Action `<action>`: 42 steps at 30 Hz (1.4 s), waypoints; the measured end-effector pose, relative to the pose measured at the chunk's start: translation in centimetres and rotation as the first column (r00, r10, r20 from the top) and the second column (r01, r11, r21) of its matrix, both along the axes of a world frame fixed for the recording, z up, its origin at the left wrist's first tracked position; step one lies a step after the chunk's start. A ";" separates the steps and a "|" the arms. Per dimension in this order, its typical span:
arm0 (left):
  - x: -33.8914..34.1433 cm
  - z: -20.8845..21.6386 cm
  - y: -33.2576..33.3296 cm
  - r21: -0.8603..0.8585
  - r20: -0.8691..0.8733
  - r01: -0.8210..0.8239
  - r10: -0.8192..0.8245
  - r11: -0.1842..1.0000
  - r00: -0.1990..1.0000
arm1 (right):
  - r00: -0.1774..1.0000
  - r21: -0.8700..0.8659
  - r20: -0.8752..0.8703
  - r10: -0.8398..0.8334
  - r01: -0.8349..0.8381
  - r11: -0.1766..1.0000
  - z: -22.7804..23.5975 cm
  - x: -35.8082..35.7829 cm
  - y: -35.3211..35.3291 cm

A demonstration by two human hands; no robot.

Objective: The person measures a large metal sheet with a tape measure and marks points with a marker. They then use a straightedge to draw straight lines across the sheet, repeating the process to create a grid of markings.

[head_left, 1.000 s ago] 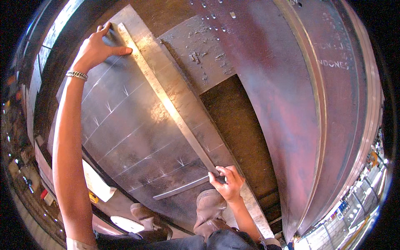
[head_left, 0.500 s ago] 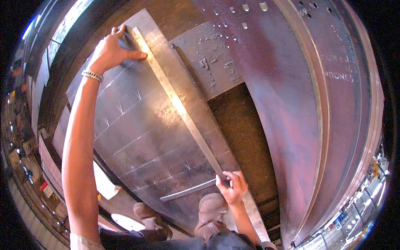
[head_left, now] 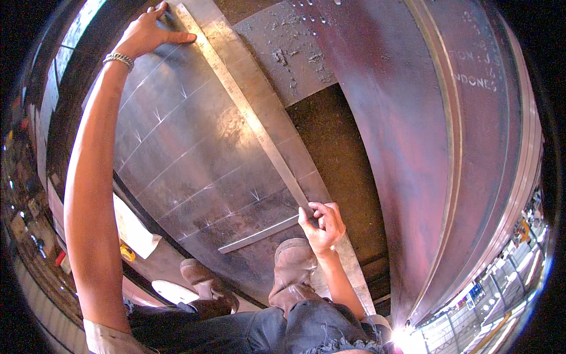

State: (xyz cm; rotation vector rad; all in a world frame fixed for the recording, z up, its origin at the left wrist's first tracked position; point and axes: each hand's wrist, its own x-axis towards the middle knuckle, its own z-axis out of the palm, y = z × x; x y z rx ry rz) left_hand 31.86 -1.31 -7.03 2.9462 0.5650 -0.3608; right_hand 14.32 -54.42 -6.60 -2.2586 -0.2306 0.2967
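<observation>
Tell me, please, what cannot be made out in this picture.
In the head view:
Whether long ruler and short bar join: right hand covers it.
Ruler markings: too small.
Metal plate: far end, cut off by upper edge.
White rounded object: lower part, behind trousers.
Area around bright glare: washed out.

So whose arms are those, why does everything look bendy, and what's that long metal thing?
No robot here, just a person! A wide fisheye camera worn on their head looks down, so straight edges bend toward the rim. That's why you can see their boots too. Under the arms is a big metal plate with thin pale lines on it. The left hand rests its thumb on the far end of a long metal ruler; the right hand grips the near end, beside a shorter metal bar.
</observation>
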 end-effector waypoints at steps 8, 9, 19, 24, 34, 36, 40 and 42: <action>0.1 -0.4 0.3 0.038 0.002 -0.007 0.007 0.999 1.000 | 0.998 0.042 0.054 0.022 -0.024 0.999 -0.5 -0.1 -0.3; 0.2 -0.2 0.1 0.045 -0.008 -0.016 0.016 0.999 1.000 | 0.998 0.048 0.056 0.022 -0.024 0.999 -0.6 -0.1 -0.3; 0.8 1.5 -3.6 0.037 0.004 -0.093 0.093 0.995 0.996 | 0.998 -0.017 0.062 0.014 -0.013 1.000 -0.3 -0.2 -0.1; 0.3 3.4 -5.1 0.129 0.091 -0.235 0.225 0.963 0.970 | 0.998 -0.013 0.052 0.020 -0.020 1.000 0.1 -0.1 0.8; -1.3 3.8 -12.7 -0.204 0.089 -0.508 0.533 0.837 0.842 | 1.000 -0.044 -0.024 -0.010 0.009 0.999 0.3 -0.7 0.2; -1.2 4.0 -12.9 -0.257 0.058 -0.556 0.587 0.790 0.807 | 0.999 -0.039 -0.028 -0.020 0.019 0.999 0.0 -0.7 0.2; -1.2 4.6 -13.1 -0.254 0.099 -0.543 0.580 0.800 0.809 | 0.999 -0.038 -0.030 -0.023 0.022 0.999 -0.1 -0.8 0.0; -1.2 4.6 -13.0 -0.248 0.092 -0.544 0.579 0.801 0.810 | 0.999 -0.046 -0.027 -0.020 0.019 0.999 -0.1 -0.9 0.0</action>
